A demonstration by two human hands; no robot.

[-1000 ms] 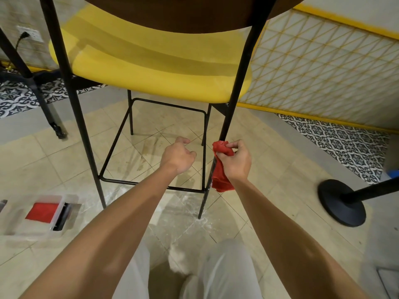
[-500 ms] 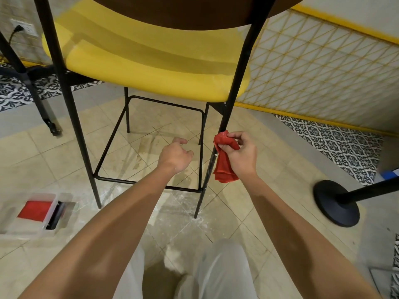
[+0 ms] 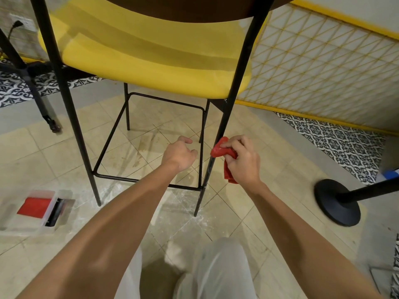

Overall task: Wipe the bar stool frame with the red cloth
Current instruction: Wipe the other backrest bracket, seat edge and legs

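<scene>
Since a second ago, our right hand point(image 3: 243, 161) has crept a little up the near right leg point(image 3: 234, 83), taking the cloth point(image 3: 221, 150) with it; the left hand has barely shifted.

We have the cloth bunched against the right side of that leg, a little above the joint where the footrest point(image 3: 138, 180) meets it. The rest of the cloth hangs down under the palm. Our right fingers are curled round it, pinching it to the metal.

The leg's long axis is what counts for us. It runs from its foot on the floor, close in front of our knees, up and away to the right under the seat point(image 3: 151, 61). We judge the next stroke should follow that slant, either up towards the seat or down to the foot. The right hand is already on the leg and is the nearer one.

Our left hand point(image 3: 179, 155) hangs just left of the leg with its fingers loosely curled. It holds nothing and is apart from the right hand, with the leg between the two.

The rest of the frame point(image 3: 72, 117) spreads away to our left and ahead. Its other near leg stands well apart towards the left edge of the floor, and two thinner legs stand beyond the footrest.
</scene>
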